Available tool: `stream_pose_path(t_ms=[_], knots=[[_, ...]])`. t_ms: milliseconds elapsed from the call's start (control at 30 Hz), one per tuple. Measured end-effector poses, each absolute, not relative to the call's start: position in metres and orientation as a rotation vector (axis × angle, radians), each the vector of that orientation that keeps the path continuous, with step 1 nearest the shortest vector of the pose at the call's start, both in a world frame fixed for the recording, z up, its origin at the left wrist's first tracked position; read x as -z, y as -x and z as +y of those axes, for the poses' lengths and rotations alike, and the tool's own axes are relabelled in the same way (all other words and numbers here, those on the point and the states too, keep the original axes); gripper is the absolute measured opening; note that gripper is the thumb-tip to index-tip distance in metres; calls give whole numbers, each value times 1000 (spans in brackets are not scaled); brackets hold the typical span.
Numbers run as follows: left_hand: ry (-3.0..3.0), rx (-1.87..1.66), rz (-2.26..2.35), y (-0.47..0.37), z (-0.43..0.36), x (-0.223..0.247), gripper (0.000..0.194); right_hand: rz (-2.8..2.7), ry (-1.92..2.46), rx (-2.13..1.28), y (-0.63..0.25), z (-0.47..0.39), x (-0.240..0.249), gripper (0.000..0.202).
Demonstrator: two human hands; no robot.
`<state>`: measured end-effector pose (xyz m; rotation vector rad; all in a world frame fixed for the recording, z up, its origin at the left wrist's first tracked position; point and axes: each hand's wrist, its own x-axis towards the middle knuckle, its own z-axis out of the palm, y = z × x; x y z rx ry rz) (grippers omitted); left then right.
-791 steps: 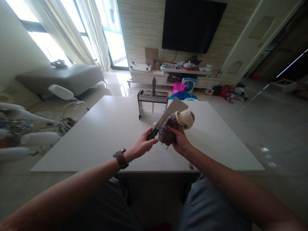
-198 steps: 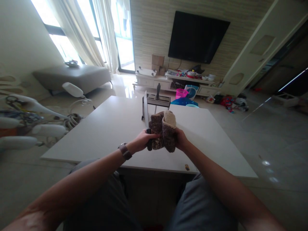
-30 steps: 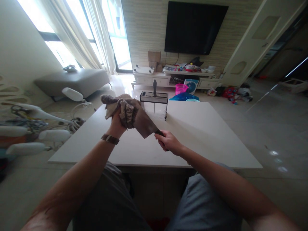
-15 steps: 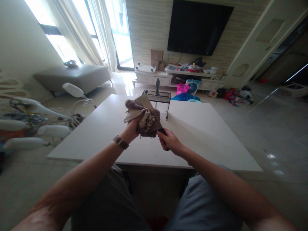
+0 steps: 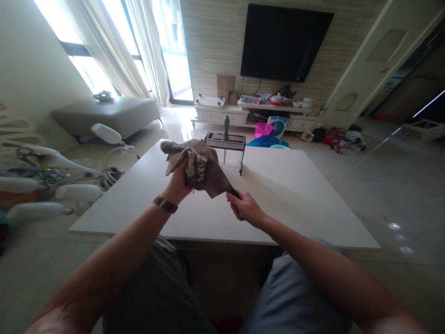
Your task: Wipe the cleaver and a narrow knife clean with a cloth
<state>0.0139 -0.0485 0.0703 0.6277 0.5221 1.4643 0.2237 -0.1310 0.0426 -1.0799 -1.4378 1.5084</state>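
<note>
A cleaver [image 5: 219, 180] with a broad dark blade is held above the table. My right hand [image 5: 243, 204] is closed round its black handle, the blade pointing up and to the left. My left hand [image 5: 179, 183] grips a bunched brown and beige cloth [image 5: 196, 169], which lies against the far part of the blade and hides some of it. Just beyond the blade stands a knife holder [image 5: 225, 141] with a dark slotted top and clear sides. A black handle [image 5: 226, 125] sticks up from its top.
The white table [image 5: 292, 199] spreads under both hands. White chairs [image 5: 79, 191] stand along its left side. Past the far edge are a pink basket [image 5: 263, 130], a blue plastic item [image 5: 266, 141] and a low cabinet [image 5: 217, 116].
My left hand and the cloth have moved left along the blade, towards its far end. More of the blade near the handle now shows. My right hand has barely moved.
</note>
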Motion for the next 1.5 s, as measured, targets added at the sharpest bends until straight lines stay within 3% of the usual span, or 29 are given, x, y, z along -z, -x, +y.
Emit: stream_pose_path(t_ms=[233,600,933,1500], knots=[[-589,-1329,705,-35,-62,-56,21,-1405,1109,-1512,-224,-129,-39,34],[-577,-1584,527,-1,-40,-71,12,-1607,1137,-1535,-233,-130,-43,26],[-603,-1362,626,-30,-60,-56,29,-1340,1105,-1615,-227,-131,-41,35],[-532,-1363,654,-26,-63,-62,22,-1140,1038,-1549,-216,-134,-41,44]])
